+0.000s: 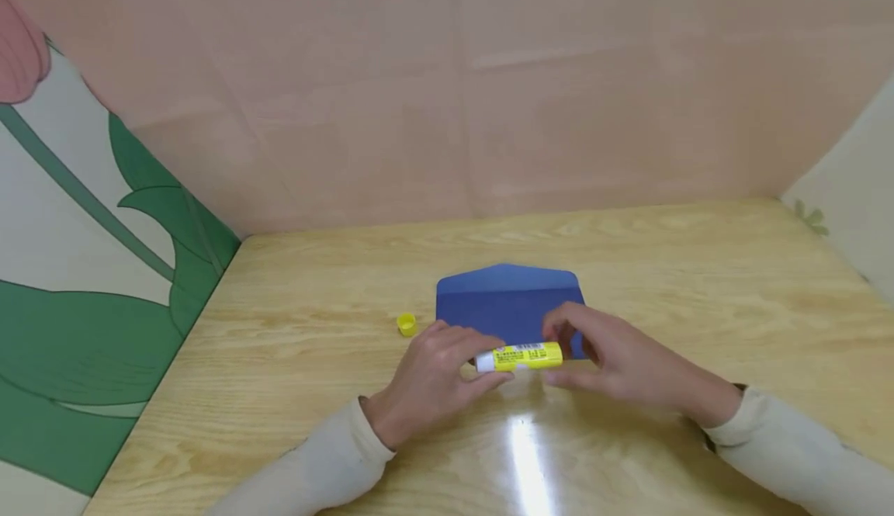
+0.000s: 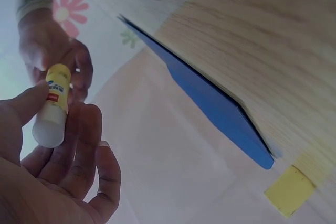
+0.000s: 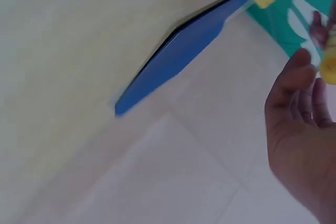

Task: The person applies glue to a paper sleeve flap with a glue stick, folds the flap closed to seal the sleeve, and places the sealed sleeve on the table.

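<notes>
**Glue stick held over the envelope**

Both hands grip the glue stick [image 1: 520, 357]: left hand [image 1: 433, 380] fingers curl round its white end, right hand [image 1: 615, 361] pinches the yellow end. It lies level at 6 o'clock of the envelope [image 1: 506, 299]. Cap [image 1: 407, 323] is at 9 o'clock. The stick seems light, stiff and smooth; hold the barrel.

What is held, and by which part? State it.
A glue stick, cap off. The left hand pinches its white end; the right hand holds its yellow end. It lies sideways above the table.
</notes>
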A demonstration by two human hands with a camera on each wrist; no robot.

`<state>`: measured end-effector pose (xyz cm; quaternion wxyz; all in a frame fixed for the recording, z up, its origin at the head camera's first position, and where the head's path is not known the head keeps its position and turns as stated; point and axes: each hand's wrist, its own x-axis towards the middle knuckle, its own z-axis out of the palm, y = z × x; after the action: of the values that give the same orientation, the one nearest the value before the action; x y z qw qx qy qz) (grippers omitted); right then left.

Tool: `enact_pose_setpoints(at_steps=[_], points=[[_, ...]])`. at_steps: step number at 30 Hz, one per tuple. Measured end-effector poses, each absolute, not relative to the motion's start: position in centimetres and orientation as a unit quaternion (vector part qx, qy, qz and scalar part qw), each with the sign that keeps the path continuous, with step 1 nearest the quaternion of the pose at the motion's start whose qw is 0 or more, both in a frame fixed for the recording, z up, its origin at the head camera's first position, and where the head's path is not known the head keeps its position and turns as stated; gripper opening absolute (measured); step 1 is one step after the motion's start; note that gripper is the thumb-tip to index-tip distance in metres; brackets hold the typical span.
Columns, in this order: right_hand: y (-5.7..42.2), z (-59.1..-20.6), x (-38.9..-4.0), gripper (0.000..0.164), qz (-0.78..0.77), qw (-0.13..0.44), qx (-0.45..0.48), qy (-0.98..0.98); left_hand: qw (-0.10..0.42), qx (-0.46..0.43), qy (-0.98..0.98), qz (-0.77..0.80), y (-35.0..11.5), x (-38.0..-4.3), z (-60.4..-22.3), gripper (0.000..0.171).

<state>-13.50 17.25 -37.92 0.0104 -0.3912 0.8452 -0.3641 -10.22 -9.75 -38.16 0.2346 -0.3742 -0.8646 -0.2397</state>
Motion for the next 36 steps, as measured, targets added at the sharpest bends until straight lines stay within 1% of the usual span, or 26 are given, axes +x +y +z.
enact_pose_setpoints(at_steps=[4, 6, 12, 14, 17, 22, 29, 36], points=[[17.6, -38.0, -13.1, 0.037, -0.350, -0.017, -0.406, 0.844, 0.227, -0.372, -0.866, -0.247, -9.6, -10.1, -38.3, 0.028], [17.7, -38.0, -13.0, 0.038, -0.337, -0.039, -0.421, 0.841, 0.228, -0.371, -0.865, -0.249, -9.6, -10.0, -38.4, 0.028], [17.4, -38.2, -12.7, 0.033, -0.262, -0.153, -0.478, 0.824, 0.234, -0.371, -0.864, -0.248, -9.9, -9.8, -38.6, 0.027], [17.3, -38.3, -12.7, 0.031, -0.253, -0.170, -0.482, 0.821, 0.235, -0.370, -0.863, -0.250, -9.9, -9.7, -38.6, 0.028], [17.4, -38.4, -12.7, 0.032, -0.261, -0.158, -0.474, 0.826, 0.237, -0.369, -0.863, -0.250, -10.0, -9.8, -38.5, 0.030], [17.6, -38.5, -13.0, 0.036, -0.280, -0.119, -0.459, 0.835, 0.240, -0.373, -0.860, -0.252, -9.9, -9.9, -38.4, 0.033], [17.8, -38.7, -13.3, 0.036, -0.321, -0.113, -0.465, 0.818, 0.220, -0.369, -0.863, -0.267, -9.9, -9.9, -38.3, 0.035], [18.1, -38.2, -13.7, 0.037, -0.367, -0.067, -0.444, 0.814, 0.207, -0.366, -0.863, -0.280, -9.8, -10.1, -38.1, 0.037]])
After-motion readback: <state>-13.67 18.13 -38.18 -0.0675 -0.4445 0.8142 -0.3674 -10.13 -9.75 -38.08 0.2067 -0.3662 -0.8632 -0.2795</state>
